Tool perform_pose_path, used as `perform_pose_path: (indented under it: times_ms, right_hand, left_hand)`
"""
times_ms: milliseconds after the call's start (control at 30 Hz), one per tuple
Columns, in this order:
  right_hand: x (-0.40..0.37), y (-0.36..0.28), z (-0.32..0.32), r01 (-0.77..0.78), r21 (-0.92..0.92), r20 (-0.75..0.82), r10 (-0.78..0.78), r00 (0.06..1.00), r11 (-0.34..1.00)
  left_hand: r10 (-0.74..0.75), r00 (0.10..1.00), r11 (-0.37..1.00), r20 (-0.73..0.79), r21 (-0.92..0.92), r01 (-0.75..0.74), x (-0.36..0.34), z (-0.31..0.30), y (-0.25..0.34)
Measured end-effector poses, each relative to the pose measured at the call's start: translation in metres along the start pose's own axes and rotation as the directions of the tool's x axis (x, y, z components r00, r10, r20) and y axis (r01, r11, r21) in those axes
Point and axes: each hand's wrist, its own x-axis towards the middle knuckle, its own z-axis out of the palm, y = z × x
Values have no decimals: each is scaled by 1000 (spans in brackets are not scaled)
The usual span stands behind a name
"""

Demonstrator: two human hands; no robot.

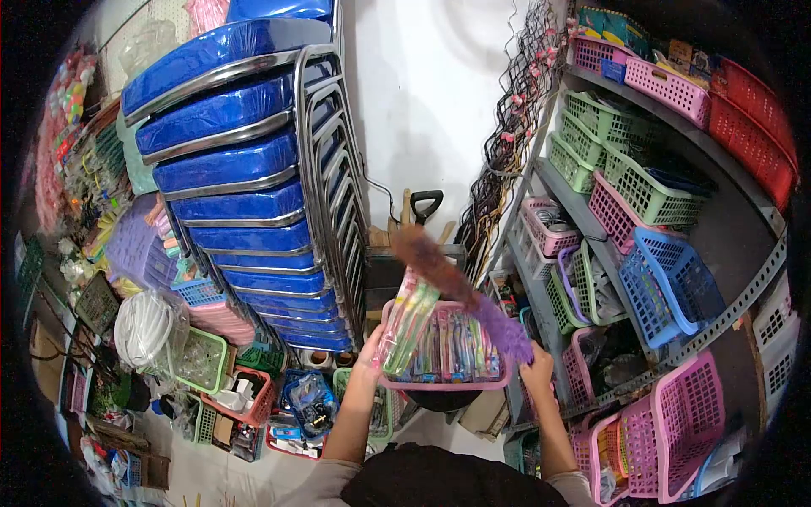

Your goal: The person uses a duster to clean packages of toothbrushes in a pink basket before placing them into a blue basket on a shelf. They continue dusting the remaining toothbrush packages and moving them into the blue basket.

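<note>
A pink plastic basket (445,386) in front of me holds a row of slim, colourful packets that look like packaged toothbrushes (456,342). At its left side my left hand (370,348) is closed on the edge of several long green and pink toothbrush packs (410,329), tilted over the basket's left rim. My right hand (536,372) is closed round the lower end of a fluffy brown and purple duster (473,300). The duster slants up and left above the basket, blurred, its brown end near the tops of the packs. My left fingertips are partly hidden.
Stacked blue chairs (232,177) with metal frames rise on the left. On the right a grey metal shelf (583,207) carries green, pink, blue (667,283) and red baskets. More baskets and wrapped goods (152,325) crowd the floor at left. Pink baskets (650,439) stand low at right.
</note>
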Motion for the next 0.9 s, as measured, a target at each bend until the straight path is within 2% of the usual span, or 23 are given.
perform_pose_path:
  times_ms: [67,133,167,200,233,267,333,367,400,467,533,567,600,633,667,700,733,800,833,867,900]
  right_hand:
    - [0,7,-1,-4,24,7,4,1000,1000]
    - [-7,14,-4,134,-41,203,-123,971,990]
    - [-11,15,-3,134,-41,204,-123,971,990]
    - [-15,17,-3,254,4,277,-245,929,967]
    - [-17,17,-3,366,57,343,-363,867,929]
    - [-18,17,-2,364,58,344,-361,866,929]
    - [-18,17,3,208,-37,281,-189,941,977]
    - [-16,23,7,141,-41,218,-129,967,989]
    - [-14,25,11,138,-40,219,-126,968,990]
    - [-4,15,14,8,-36,77,-6,997,999]
    - [-6,11,9,-31,-43,99,35,994,999]
    - [-10,14,8,16,-59,193,-4,981,998]
    - [-15,16,7,64,-70,287,-41,957,995]
    - [-21,15,7,58,-71,292,-35,956,996]
    - [-28,12,7,140,-19,360,-124,925,990]
    - [-34,11,9,217,38,421,-213,881,975]
    - [-40,13,13,210,39,426,-207,881,977]
    - [-53,24,31,170,78,404,-187,895,982]
    - [-59,36,45,161,26,432,-157,888,987]
    - [-61,40,55,153,26,436,-149,888,988]
    - [-62,39,66,81,64,379,-100,920,995]
  left_hand:
    - [-24,994,1000,106,-2,25,-1,2,-1]
    - [25,996,999,89,-29,-23,13,-32,-5]
    - [76,995,996,70,-56,-72,12,-28,-4]
    - [-44,991,983,126,-174,65,17,-23,1]
    - [80,996,996,41,-42,-79,39,-80,-11]
    - [213,977,973,-28,101,-209,60,-136,-24]
    - [108,985,993,131,-67,-100,19,-67,-11]
    - [69,986,997,-152,48,-63,7,-28,-5]
    - [-29,997,999,-71,-39,26,2,-13,-4]
    - [-22,999,1000,-34,8,22,-1,-2,-5]
    - [-8,999,1000,-41,-5,8,-1,1,-7]
    - [6,999,1000,-46,-19,-7,-1,0,-8]
    - [1,999,1000,-51,-20,-3,8,-30,-10]
    - [55,994,994,95,-103,-45,23,-85,-15]
    - [120,965,979,234,-191,-75,19,-79,-13]
    - [253,962,951,-105,212,-227,16,-72,-18]
    - [170,982,985,-84,18,-170,-4,-13,-11]
    - [163,973,985,165,-79,-151,23,-125,-20]
    - [175,973,978,-148,143,-154,-2,-53,-18]
    - [185,954,978,-234,137,-156,3,-50,-21]
    - [103,978,990,-184,117,-82,2,-44,-21]
